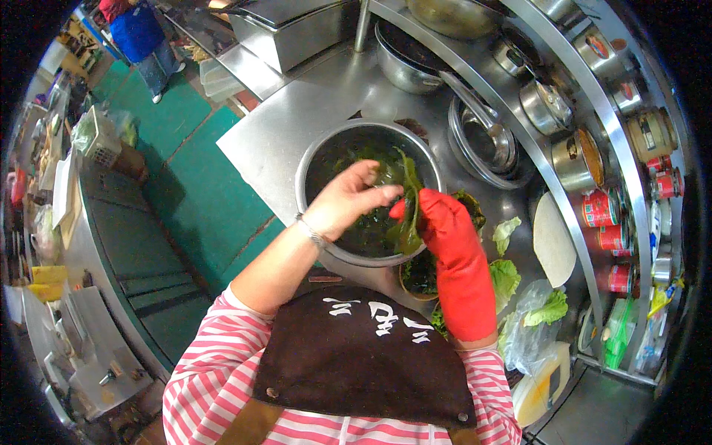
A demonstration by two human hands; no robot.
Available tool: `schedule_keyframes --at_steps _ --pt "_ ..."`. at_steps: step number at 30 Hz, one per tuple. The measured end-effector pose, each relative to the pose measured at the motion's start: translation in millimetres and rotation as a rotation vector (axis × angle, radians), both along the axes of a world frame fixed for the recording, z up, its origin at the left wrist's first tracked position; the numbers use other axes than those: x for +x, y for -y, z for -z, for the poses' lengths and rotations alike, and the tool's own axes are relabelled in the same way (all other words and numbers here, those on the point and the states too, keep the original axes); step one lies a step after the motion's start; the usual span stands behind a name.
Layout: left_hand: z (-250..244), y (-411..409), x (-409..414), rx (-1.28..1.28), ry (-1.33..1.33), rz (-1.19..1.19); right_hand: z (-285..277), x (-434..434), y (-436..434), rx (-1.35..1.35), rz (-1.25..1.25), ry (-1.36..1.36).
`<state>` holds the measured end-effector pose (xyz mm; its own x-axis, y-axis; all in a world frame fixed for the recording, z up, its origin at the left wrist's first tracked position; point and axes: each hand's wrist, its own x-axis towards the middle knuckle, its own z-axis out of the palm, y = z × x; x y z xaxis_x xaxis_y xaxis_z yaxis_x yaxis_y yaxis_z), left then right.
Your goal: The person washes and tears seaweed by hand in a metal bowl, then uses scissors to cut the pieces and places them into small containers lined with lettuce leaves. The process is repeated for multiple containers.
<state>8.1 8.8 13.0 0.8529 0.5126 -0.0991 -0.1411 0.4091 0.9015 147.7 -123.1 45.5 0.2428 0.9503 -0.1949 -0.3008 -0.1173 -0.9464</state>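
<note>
A large steel bowl (303,181) on the steel worktop holds dark liquid with green leafy pieces in it. Over the bowl, my right hand (448,217), in a long red rubber glove, pinches a limp dark green leafy strip (410,225), possibly seaweed. My left hand (353,197) is bare, with a bracelet at the wrist. Its thumb points at the strip and its fingers curve apart over the bowl; nothing shows clearly in its grasp. Whether the thumb touches the strip cannot be told. Below the bowl's right rim is a container of greens (418,278), partly hidden by my glove.
Lettuce leaves (503,281) and a clear plastic bag (531,320) lie to the right. Behind them are stacked steel bowls (459,147) and a steel pot (409,75). Shelves (592,117) with pots and red cans (601,208) curve along the right. A person (139,41) stands far left on green flooring.
</note>
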Motion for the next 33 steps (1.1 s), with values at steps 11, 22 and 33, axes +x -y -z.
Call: schedule_keyframes --at_steps 11,22,33 --pt "-6.2 10.0 8.3 -0.048 0.094 -0.246 20.1 3.7 1.8 -0.037 0.087 0.019" --pt "-13.0 -0.3 3.0 0.105 0.045 -0.175 23.9 3.9 -5.3 0.039 0.235 0.436" --pt "-1.2 -13.3 1.8 -0.318 0.223 -0.125 2.5 17.1 -2.2 0.032 0.279 0.049"
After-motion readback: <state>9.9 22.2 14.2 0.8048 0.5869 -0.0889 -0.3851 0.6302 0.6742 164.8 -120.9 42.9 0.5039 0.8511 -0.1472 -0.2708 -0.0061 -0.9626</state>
